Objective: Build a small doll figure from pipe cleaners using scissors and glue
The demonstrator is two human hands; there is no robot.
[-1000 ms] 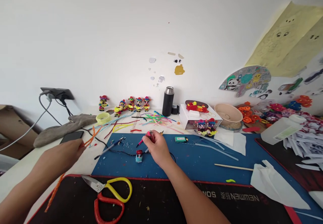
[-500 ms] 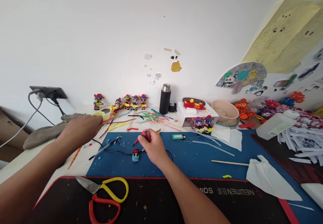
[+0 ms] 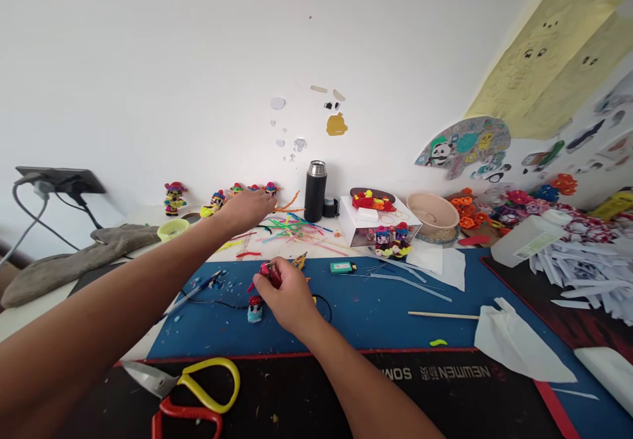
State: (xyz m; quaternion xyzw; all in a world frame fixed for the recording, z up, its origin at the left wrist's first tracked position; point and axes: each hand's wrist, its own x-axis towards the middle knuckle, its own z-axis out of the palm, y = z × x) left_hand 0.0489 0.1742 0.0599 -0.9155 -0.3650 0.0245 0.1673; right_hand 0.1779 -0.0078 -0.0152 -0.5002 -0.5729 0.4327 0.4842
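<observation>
My left hand (image 3: 247,209) reaches over the back of the table, in front of the row of small figures (image 3: 270,190). Orange fuzzy strips (image 3: 289,203) stick out past its fingertips, which look closed on them. Low over the blue mat, my right hand (image 3: 291,294) pinches a small red-and-pink piece (image 3: 268,270), partly covered by the fingers. Just below it a small light-blue figure part with a red top (image 3: 254,310) stands on the mat. A yellowish pointed thing (image 3: 299,260) shows behind the right hand; its kind is hidden.
Coloured fuzzy strips (image 3: 297,229) lie in a loose pile before a black flask (image 3: 315,192). Scissors (image 3: 171,383) rest at the front left. A yellow-green bowl (image 3: 173,229) sits left, a white box (image 3: 359,225) right. A black cord (image 3: 217,303) crosses the blue mat (image 3: 376,327).
My left hand has swung right and away from beside the yellow-green bowl, the orange strips travelling with it. My right hand keeps its hold; the view has shifted slightly to the right.
</observation>
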